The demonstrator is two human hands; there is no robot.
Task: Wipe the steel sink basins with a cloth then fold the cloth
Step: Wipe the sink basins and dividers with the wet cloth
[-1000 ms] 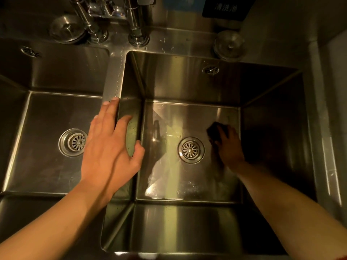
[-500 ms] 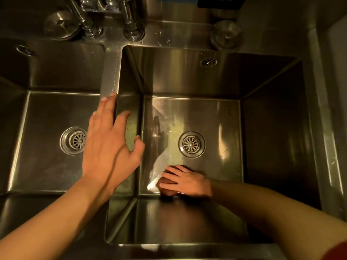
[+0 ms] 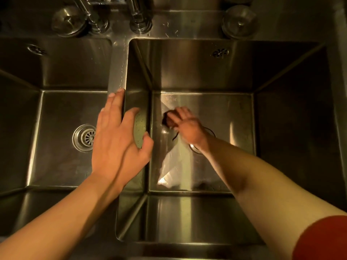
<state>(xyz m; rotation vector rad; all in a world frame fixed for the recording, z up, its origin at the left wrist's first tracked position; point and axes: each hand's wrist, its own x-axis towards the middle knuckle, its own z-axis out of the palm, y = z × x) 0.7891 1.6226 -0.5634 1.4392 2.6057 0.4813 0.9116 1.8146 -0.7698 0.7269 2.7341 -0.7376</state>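
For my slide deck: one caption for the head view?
Right hand presses a dark cloth on the right basin floor; left hand rests on the divider.

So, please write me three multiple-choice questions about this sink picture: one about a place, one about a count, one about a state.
1. Where is the cloth?
A. on the right basin floor
B. in the left basin
C. on the faucet

2. How many basins are there?
A. one
B. two
C. three

3. How is the left hand?
A. in a fist
B. gripping the cloth
C. flat, fingers straight

Answers: 1 A, the right hand presses it there beside the drain. 2 B, a divider separates two. 3 C, it rests on the divider, holding nothing.
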